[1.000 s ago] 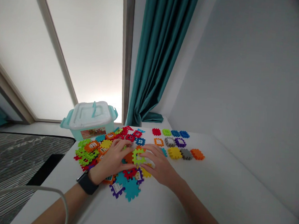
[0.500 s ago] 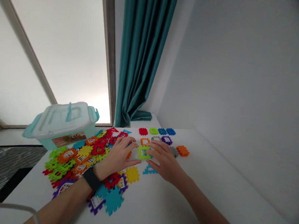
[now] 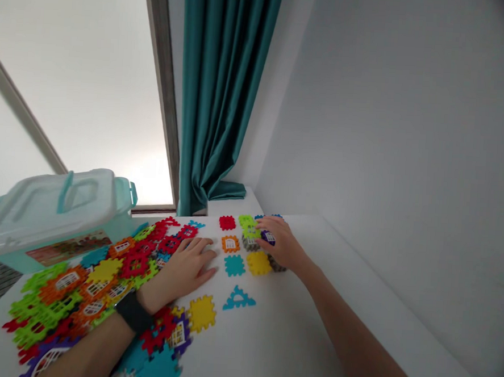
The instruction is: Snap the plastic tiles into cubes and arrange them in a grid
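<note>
My right hand [image 3: 281,244] reaches over the back rows of interlocking plastic tiles, fingers pinching a lime-green tile [image 3: 252,232]. That tile overlaps another lime-green tile [image 3: 245,219] in the back row. Beneath and beside my fingers are a grey tile [image 3: 250,244] and a purple window tile [image 3: 268,237], both partly hidden. My left hand [image 3: 185,268] is open with fingers apart, beside the heap of tiles, and holds nothing. Nearby lie an orange window tile [image 3: 230,243], a turquoise tile [image 3: 234,265], a yellow tile [image 3: 259,263] and a red tile [image 3: 227,223].
A mixed heap of tiles [image 3: 106,270] spreads over the left of the white table [image 3: 294,339]. Behind it stands a lidded teal storage box [image 3: 82,240]. A blue triangular piece [image 3: 239,299] and a yellow square tile [image 3: 202,313] lie nearer. A green curtain [image 3: 223,96] hangs behind.
My right hand has carried the lime-green tile back and up to the rear row. My left hand has moved away from that tile towards the heap. The view has shifted right.
</note>
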A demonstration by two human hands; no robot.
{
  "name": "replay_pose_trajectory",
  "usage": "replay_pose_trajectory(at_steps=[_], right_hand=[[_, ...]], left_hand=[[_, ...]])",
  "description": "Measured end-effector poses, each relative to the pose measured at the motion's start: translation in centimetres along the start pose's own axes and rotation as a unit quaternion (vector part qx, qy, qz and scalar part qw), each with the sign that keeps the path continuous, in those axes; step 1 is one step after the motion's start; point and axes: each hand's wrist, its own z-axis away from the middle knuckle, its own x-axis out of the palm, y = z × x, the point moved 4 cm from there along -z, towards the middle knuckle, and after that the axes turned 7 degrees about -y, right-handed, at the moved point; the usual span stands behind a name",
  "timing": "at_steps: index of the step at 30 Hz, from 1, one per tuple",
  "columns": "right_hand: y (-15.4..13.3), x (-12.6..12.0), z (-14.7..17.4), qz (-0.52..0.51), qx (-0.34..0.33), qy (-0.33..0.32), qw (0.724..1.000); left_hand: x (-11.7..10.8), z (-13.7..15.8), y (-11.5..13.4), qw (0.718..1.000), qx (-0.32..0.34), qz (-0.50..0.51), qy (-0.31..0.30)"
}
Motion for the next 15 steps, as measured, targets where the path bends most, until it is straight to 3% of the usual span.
replay_pose_trajectory(at_steps=[4,15], right_hand=[[1.9,0.5,-1.8,-0.018,0.004,-0.014,1.0],[6.2,3.4,-5.1,-0.011,0.036,-0.079,0.996]], left_hand=[[0.5,0.2,-0.3,1.0,0.001,0.009,-0.021],[2.0,0.4,-0.9,1.0,0.018,0.006,0.02]])
